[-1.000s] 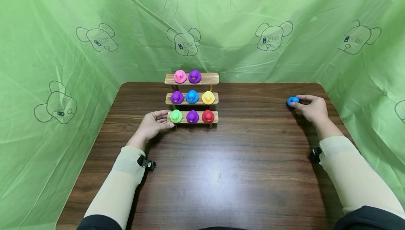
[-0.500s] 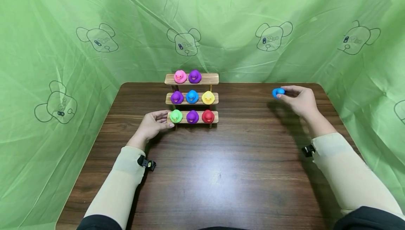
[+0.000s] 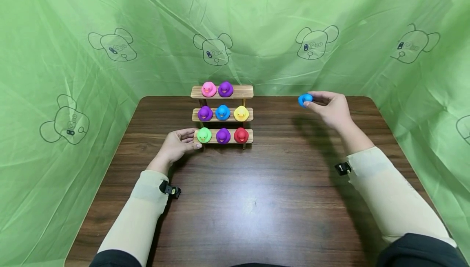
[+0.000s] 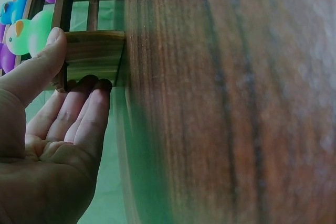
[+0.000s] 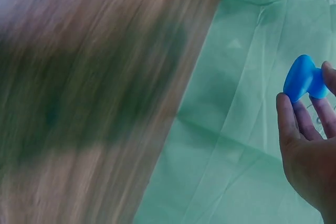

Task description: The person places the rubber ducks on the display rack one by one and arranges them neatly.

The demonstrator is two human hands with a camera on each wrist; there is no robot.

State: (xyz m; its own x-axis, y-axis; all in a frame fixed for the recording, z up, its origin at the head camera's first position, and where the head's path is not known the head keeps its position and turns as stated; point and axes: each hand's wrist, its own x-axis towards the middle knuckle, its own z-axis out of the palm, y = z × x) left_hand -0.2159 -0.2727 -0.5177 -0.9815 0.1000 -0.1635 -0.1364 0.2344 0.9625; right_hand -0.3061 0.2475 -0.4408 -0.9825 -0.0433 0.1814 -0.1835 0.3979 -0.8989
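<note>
A three-tier wooden display shelf (image 3: 247, 92) stands near the table's back edge with toy ducks on every tier. My left hand (image 3: 175, 146) grips the left end of its lowest tier; in the left wrist view the thumb (image 4: 50, 59) lies at the front edge beside a green duck (image 4: 39, 32), and the fingers (image 4: 94, 111) reach the side. Raised off the table at the right, my right hand (image 3: 332, 110) pinches a blue rubber duck (image 3: 304, 100) between thumb and fingertips. The right wrist view shows this duck (image 5: 300, 78) tipped on its side, the thumb partly cut off.
On the top tier sit a pink duck (image 3: 209, 89) and a purple one (image 3: 225, 89), left of a bare stretch of board. Below are purple, blue and yellow ducks, then green, purple and red. Green cloth (image 3: 264, 22) hangs behind and beside the brown table (image 3: 227, 201).
My right hand has lifted the blue duck from the right side of the table and carried it left and toward the back. The left hand and the shelf have stayed still.
</note>
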